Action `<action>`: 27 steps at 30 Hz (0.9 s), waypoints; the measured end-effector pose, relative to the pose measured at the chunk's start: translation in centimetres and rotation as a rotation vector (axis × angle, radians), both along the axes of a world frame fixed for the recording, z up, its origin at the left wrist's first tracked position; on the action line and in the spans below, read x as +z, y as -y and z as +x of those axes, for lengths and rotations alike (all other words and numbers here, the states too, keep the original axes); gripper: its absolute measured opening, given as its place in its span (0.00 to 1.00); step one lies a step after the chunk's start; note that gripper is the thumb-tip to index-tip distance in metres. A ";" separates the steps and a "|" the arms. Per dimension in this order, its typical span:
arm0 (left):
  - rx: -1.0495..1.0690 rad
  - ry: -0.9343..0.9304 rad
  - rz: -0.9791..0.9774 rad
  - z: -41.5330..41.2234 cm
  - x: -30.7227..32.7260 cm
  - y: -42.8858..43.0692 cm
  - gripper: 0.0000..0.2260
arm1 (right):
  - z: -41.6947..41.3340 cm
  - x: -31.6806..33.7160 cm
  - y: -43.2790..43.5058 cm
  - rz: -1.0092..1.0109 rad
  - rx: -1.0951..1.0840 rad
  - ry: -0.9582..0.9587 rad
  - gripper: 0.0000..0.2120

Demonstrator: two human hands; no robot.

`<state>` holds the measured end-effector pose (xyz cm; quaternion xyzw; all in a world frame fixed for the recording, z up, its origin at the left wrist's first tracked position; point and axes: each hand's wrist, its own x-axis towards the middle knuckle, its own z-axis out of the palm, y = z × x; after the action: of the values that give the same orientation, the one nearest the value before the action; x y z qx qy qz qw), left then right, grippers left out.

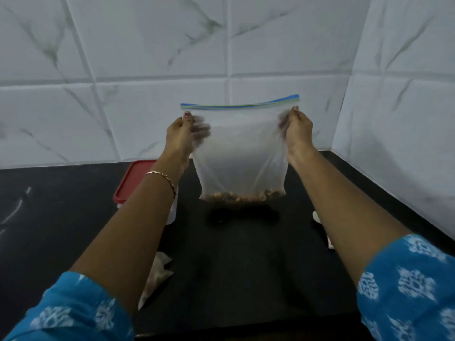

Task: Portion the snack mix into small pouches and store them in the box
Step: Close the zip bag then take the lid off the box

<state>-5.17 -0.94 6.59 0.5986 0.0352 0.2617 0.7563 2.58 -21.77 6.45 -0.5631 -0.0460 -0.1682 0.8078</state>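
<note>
A large clear zip bag [241, 153] with a blue seal strip hangs in the air above the black counter. A thin layer of brown snack mix [243, 196] lies at its bottom. My left hand [183, 135] pinches the bag's upper left side, and my right hand [296, 129] pinches its upper right side. A box with a red lid [130, 182] stands on the counter at the left, partly hidden behind my left forearm. Small filled pouches [157, 274] lie on the counter under my left arm.
The black counter [246, 267] runs back to a white marble-tiled wall, and a second tiled wall closes the right side. Small white objects [317, 216] lie on the counter beside my right forearm, partly hidden.
</note>
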 end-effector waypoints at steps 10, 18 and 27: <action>0.097 -0.414 -0.015 -1.3 -4.4 1.1 0.13 | -3.5 -5.3 3.3 -0.256 -0.013 -0.313 0.17; 0.226 -0.612 0.289 -4.3 -9.2 1.4 0.15 | -6.3 -10.3 5.7 -0.677 0.015 -0.385 0.19; 0.407 -0.635 0.963 -8.3 -12.3 3.5 0.23 | -8.7 -13.6 6.0 -1.134 -0.059 -0.293 0.13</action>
<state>-13.50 -4.46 -5.69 0.9032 0.2504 0.1961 0.2882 -6.14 -27.81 -7.19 -0.9258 -0.0011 -0.0602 0.3731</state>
